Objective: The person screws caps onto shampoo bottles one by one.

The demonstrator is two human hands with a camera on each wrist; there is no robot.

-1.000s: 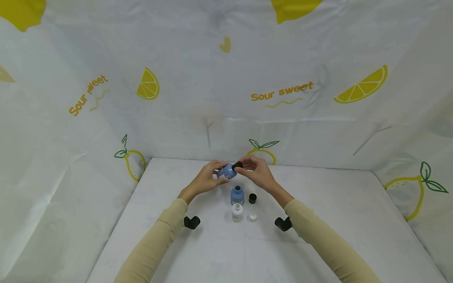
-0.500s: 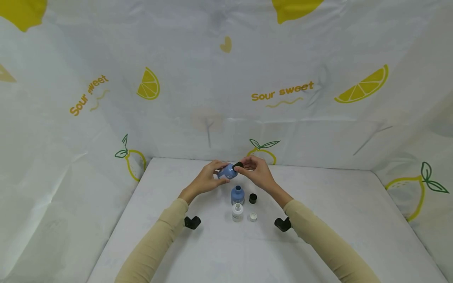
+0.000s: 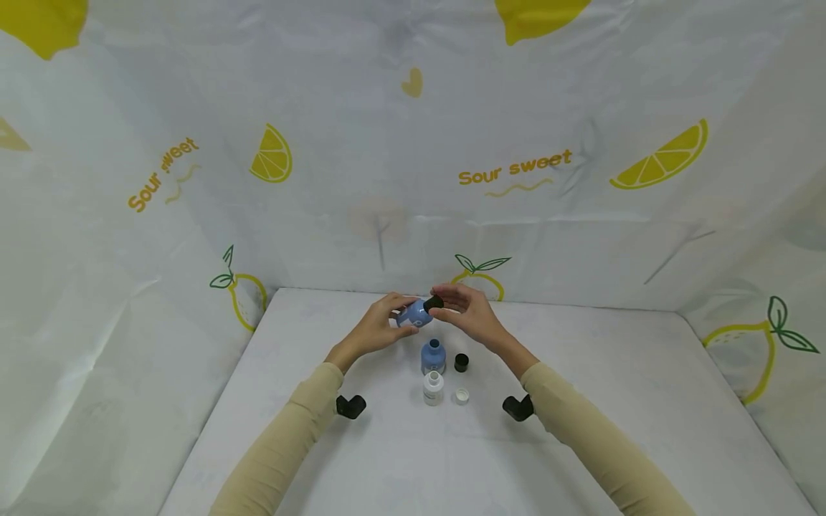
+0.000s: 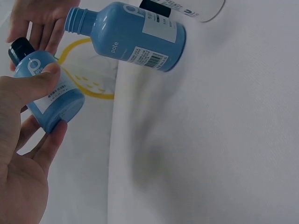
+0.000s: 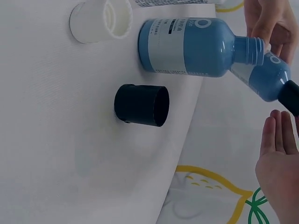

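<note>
A small blue bottle [image 3: 413, 314] with a black cap [image 3: 434, 304] is held tilted in the air by my left hand [image 3: 376, 326], thumb on its front and fingers behind. My right hand [image 3: 476, 315] is at the cap with its fingers spread around it; in the right wrist view the fingers look straight, tips close to the cap. Whether they touch it I cannot tell. Below the hands a second blue bottle [image 5: 201, 46] stands upright, its threaded neck uncovered. In front of it stands an uncapped white bottle [image 3: 433, 389].
Another black cap [image 5: 140, 105] rests on the white tabletop [image 3: 413, 466] right of the standing blue bottle. A white cap [image 3: 461, 396] lies right of the white bottle. Black wrist devices [image 3: 350, 407] show by both forearms. A lemon-printed sheet [image 3: 387, 179] hangs behind the table.
My right thumb and fingers have loosened from the black cap and spread, leaving more of it visible. The left hand and its bottle stay nearly in place.
</note>
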